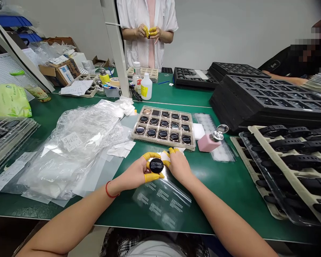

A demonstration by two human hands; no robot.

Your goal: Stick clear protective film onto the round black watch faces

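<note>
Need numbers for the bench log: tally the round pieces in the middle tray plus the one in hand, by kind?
Black-faced discs in the tray: 13
Gold-toned disc in the tray: 1
Held black disc in the left hand: 1
Total: 15

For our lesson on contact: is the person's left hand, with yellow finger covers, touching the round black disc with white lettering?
Touching: the head view shows the left hand holding the disc by its edge.

Green table (230,178): one tray of round black discs (157,141); printed clear film (162,205); plastic bags (82,123); white bottle (146,87); stacked black trays (230,103).
</note>
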